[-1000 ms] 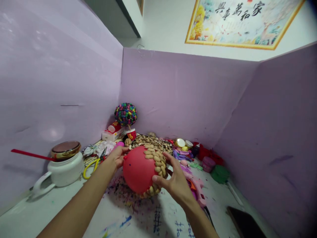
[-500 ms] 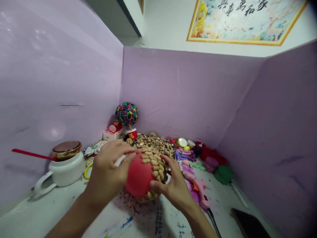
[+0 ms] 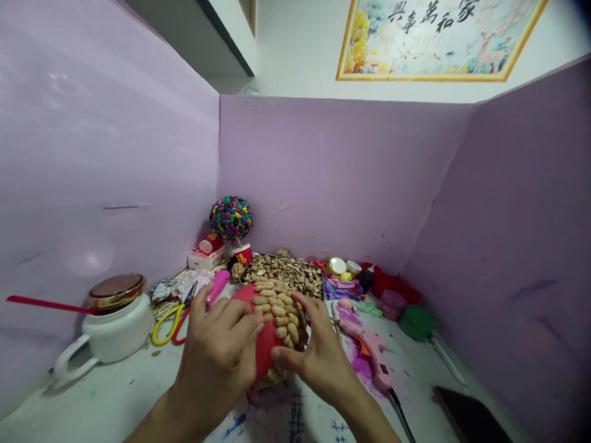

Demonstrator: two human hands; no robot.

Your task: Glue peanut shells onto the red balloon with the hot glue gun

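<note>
A red ball (image 3: 265,352), partly covered with rows of unshelled peanuts (image 3: 279,311), is held just above the table in front of me. My right hand (image 3: 318,354) grips its right side, thumb on the bare red front and fingers around the peanut-covered edge. Over the left side lies my left hand (image 3: 221,351), its fingers bent and the thumb and fingertips together at a peanut (image 3: 268,318) by the edge of the rows. This hand hides much of the red surface. Behind the ball stands a tray of nut shell pieces (image 3: 286,272).
Left are a white mug (image 3: 117,332) with a jar on top, yellow-handled scissors (image 3: 168,326) and a pink tube (image 3: 218,286). A multicoloured ball tree (image 3: 231,218) stands behind. A pink glue gun (image 3: 373,351), green lump (image 3: 417,323) and dark phone (image 3: 468,412) lie right.
My left hand has moved from the ball's upper left down over its front, uncovering the scissors and pink tube. The ball has turned slightly, and my view has shifted.
</note>
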